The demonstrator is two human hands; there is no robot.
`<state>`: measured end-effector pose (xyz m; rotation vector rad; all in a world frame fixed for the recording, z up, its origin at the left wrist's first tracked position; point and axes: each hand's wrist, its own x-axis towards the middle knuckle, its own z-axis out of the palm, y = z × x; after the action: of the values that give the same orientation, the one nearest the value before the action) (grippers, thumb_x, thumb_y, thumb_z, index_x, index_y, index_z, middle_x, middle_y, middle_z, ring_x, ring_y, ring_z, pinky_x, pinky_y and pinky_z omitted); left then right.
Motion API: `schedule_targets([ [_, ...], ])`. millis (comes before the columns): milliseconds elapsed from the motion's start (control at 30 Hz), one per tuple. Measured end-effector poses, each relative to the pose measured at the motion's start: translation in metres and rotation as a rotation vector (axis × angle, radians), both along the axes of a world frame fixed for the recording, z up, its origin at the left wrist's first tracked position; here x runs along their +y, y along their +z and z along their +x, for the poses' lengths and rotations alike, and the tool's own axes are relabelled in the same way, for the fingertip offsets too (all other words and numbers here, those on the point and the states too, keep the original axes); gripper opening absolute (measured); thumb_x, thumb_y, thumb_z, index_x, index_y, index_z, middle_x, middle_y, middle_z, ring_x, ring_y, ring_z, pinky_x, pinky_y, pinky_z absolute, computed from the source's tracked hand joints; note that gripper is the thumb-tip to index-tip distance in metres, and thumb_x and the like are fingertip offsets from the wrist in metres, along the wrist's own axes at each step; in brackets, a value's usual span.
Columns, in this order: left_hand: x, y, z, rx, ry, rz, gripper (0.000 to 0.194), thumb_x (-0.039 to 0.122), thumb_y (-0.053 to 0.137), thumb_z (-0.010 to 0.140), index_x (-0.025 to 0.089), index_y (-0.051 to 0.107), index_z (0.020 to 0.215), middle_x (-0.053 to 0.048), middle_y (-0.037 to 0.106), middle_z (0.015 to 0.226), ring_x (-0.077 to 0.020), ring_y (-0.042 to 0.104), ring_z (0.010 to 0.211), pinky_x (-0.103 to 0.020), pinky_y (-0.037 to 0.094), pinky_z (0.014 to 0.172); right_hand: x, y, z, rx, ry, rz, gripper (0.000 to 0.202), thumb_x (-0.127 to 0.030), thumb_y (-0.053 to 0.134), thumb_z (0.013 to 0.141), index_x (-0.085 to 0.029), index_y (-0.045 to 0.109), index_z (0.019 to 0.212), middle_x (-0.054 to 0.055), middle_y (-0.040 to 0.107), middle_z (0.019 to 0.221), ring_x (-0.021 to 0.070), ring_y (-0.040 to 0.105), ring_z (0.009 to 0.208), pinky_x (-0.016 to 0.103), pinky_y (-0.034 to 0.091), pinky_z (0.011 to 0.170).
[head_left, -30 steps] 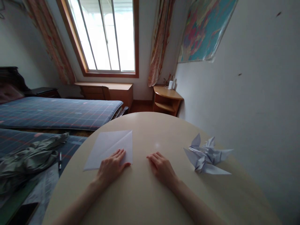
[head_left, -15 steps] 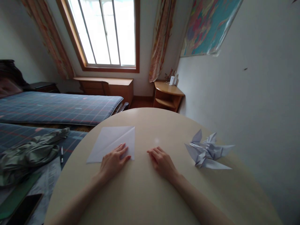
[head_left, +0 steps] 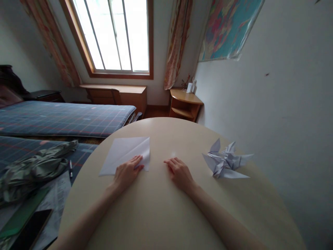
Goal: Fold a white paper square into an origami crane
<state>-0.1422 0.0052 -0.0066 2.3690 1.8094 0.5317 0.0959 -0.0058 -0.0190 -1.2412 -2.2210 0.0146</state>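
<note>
A square sheet of white paper (head_left: 122, 149) lies on the left part of the round table, a diagonal crease running across it. My left hand (head_left: 128, 171) rests on its lower right part, fingers laid flat, thumb near the right edge. To the right of the sheet, my right hand (head_left: 180, 173) rests on the bare tabletop. Its fingers are together and loosely bent, the thumb tucked partly under, and I see nothing in them. Further right sits a group of folded white paper pieces (head_left: 225, 159) with pointed wings, like origami cranes, apart from both hands.
The round cream table (head_left: 161, 215) carries all this. Left of it, a plaid mattress (head_left: 78, 118) holds a crumpled grey-green cloth (head_left: 33, 172), a pen (head_left: 70, 168), printed papers (head_left: 56, 198), a green folder (head_left: 23, 211) and a dark phone (head_left: 32, 231). A white wall (head_left: 281, 114) stands at right.
The camera view has shifted slightly, so everything sits a little differently in frame. The fingers of my left hand have drawn closer together on the paper. My right hand looks nearly unchanged.
</note>
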Motion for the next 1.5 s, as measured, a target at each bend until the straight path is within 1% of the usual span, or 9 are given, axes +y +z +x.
schedule_targets([
  [333,0.011,-0.002,-0.011,-0.046,-0.005,0.014,0.042,0.035,0.052,0.084,0.025,0.052,0.125,0.0,0.051,0.127,-0.0229,0.055,0.111,-0.03,0.046,0.092,-0.002,0.0,-0.003,-0.032,0.055,0.012,0.028,-0.005,0.045,0.082,-0.018,0.059,0.102,0.007,0.065,0.094,0.0208,0.055,0.088,0.035,0.047,0.081],
  [400,0.012,-0.004,-0.01,-0.09,-0.021,0.031,0.043,0.036,0.052,0.084,0.021,0.054,0.124,-0.003,0.053,0.126,-0.0227,0.056,0.11,-0.029,0.045,0.093,0.002,0.002,-0.013,-0.069,0.089,0.027,0.033,-0.005,0.048,0.079,-0.017,0.056,0.109,0.009,0.063,0.105,0.0227,0.053,0.095,0.038,0.045,0.086],
  [533,0.013,-0.01,-0.009,-0.191,-0.043,0.08,0.041,0.04,0.052,0.083,0.018,0.059,0.117,-0.005,0.059,0.119,-0.0226,0.062,0.101,-0.029,0.047,0.091,0.028,0.005,-0.04,-0.015,0.075,0.07,0.059,-0.009,0.054,0.076,-0.014,0.035,0.131,0.014,0.04,0.138,0.0265,0.038,0.121,0.042,0.04,0.094],
  [733,0.013,-0.011,-0.014,-0.253,-0.114,0.013,0.045,0.046,0.058,0.077,0.017,0.059,0.112,-0.006,0.067,0.107,-0.0217,0.065,0.094,-0.029,0.052,0.084,0.061,0.002,-0.046,-0.02,0.174,0.198,0.016,-0.015,0.049,0.087,-0.021,0.059,0.098,0.006,0.064,0.106,0.0195,0.053,0.101,0.034,0.042,0.084],
  [833,0.011,-0.008,-0.018,-0.217,-0.246,0.037,0.056,0.048,0.065,0.07,0.017,0.056,0.115,-0.008,0.065,0.112,-0.0219,0.064,0.098,-0.03,0.051,0.087,0.059,0.002,-0.039,-0.012,0.159,0.189,0.015,-0.02,0.048,0.089,-0.023,0.062,0.086,0.004,0.068,0.093,0.0189,0.055,0.09,0.033,0.041,0.079],
  [933,0.007,-0.006,-0.022,-0.144,-0.318,0.163,0.035,0.043,0.057,0.079,0.02,0.063,0.104,-0.007,0.064,0.114,-0.0203,0.064,0.097,-0.029,0.051,0.084,0.056,0.002,-0.036,0.016,0.133,0.162,0.016,-0.019,0.048,0.089,-0.023,0.063,0.084,0.004,0.068,0.092,0.0182,0.056,0.087,0.031,0.042,0.077],
  [1033,0.004,-0.005,-0.024,-0.069,-0.218,0.259,0.027,0.033,0.044,0.087,0.023,0.069,0.088,-0.003,0.07,0.099,-0.0168,0.068,0.085,-0.025,0.053,0.075,0.056,0.0,-0.037,0.064,0.111,0.126,0.013,-0.017,0.051,0.087,-0.024,0.062,0.086,0.004,0.067,0.093,0.0176,0.057,0.086,0.029,0.045,0.075],
  [1200,0.002,-0.006,-0.02,-0.022,-0.021,0.298,0.023,0.033,0.05,0.084,0.022,0.07,0.078,-0.002,0.073,0.084,-0.0174,0.069,0.074,-0.022,0.049,0.061,0.058,-0.007,-0.038,0.179,0.062,0.06,0.024,-0.011,0.051,0.084,-0.021,0.054,0.106,0.007,0.064,0.1,0.017,0.061,0.087,0.027,0.049,0.073],
  [1500,0.003,0.001,-0.015,0.02,0.197,0.167,0.033,0.044,0.055,0.083,0.022,0.066,0.061,0.0,0.069,0.061,-0.0162,0.065,0.06,-0.021,0.037,0.05,0.051,-0.008,-0.038,0.214,0.131,-0.035,0.025,-0.004,0.047,0.077,-0.021,0.059,0.09,0.002,0.069,0.086,0.0144,0.064,0.074,0.023,0.05,0.067],
])
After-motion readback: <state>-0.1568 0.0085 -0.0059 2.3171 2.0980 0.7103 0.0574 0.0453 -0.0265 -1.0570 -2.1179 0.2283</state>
